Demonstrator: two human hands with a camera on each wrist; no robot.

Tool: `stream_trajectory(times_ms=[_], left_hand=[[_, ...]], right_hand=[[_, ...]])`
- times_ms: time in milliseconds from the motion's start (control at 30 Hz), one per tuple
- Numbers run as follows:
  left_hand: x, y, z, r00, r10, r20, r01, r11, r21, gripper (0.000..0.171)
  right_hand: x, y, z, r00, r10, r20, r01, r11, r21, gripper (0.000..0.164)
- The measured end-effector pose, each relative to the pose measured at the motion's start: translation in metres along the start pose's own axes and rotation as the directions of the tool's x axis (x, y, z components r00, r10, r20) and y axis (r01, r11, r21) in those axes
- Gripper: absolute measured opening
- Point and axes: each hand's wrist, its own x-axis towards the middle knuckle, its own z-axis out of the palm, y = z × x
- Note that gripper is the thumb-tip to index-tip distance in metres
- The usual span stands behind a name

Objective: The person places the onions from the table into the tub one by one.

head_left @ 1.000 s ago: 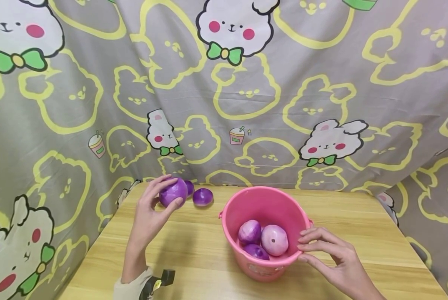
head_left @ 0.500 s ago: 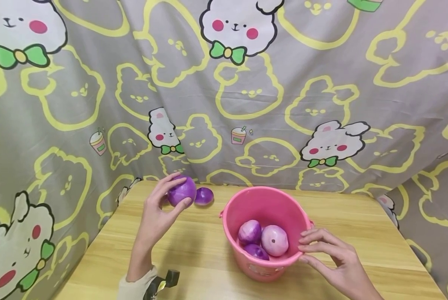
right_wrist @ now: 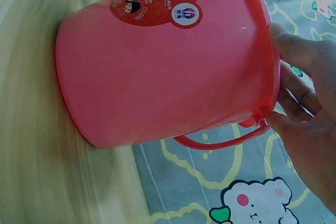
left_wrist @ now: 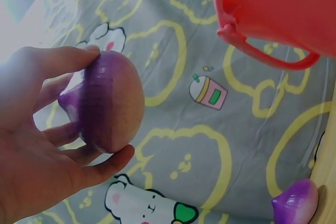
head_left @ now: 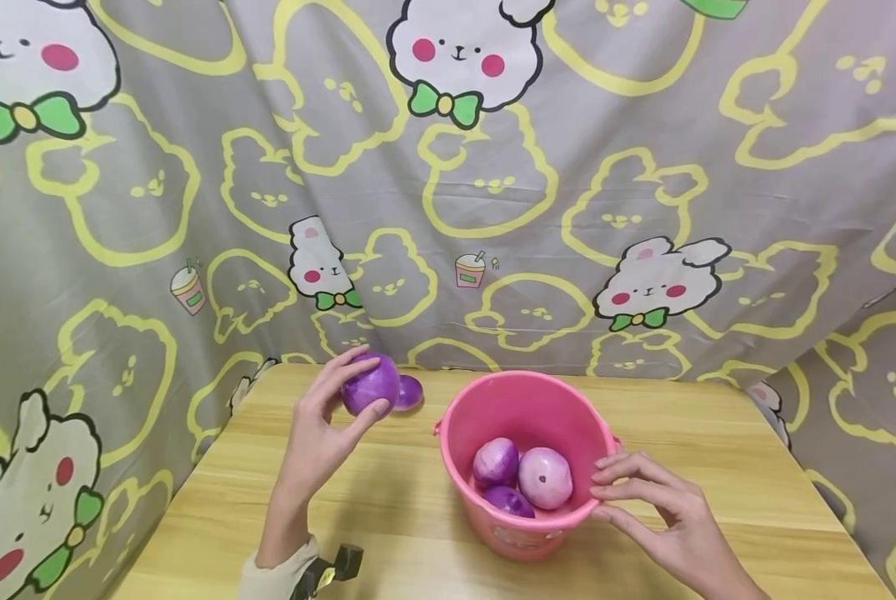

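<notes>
My left hand [head_left: 323, 433] holds a purple onion [head_left: 371, 387] above the table's back left, fingers and thumb curled round its sides. In the left wrist view this onion [left_wrist: 111, 103] has a pointed tip and a paler half. My right hand [head_left: 668, 508] pinches the right rim of a pink bucket [head_left: 485, 529], which stands upright. Inside it lie a purple-and-white onion [head_left: 496, 462], a pale onion [head_left: 545, 477] and a darker purple onion [head_left: 509, 501]. The right wrist view shows the bucket's outer wall [right_wrist: 168, 77] with a red label and its handle hanging down.
Another purple onion [head_left: 410, 392] lies on the wooden table [head_left: 733, 467] just behind the held one, partly covered by it. A patterned grey curtain [head_left: 508, 200] hangs behind the table and at both sides.
My left hand has moved a little to the right with the onion, toward the bucket. One onion that showed behind it is now out of sight. The right hand stays on the rim.
</notes>
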Motion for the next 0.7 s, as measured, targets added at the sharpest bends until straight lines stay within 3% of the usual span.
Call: stream_trajectory(times_ms=[300,700], left_hand=[[0.000,0.005,0.006,1.000,0.008,0.021,-0.008,1.000,0.004,0.051],[-0.001,0.009,0.013,0.998,0.004,0.062,0.000,0.998,-0.062,0.052]], right_hand=[[0.000,0.001,-0.001,1.000,0.001,0.000,-0.001,1.000,-0.009,0.027],[-0.002,0.001,0.000,1.000,0.029,-0.004,-0.029,0.999,-0.024,0.027]])
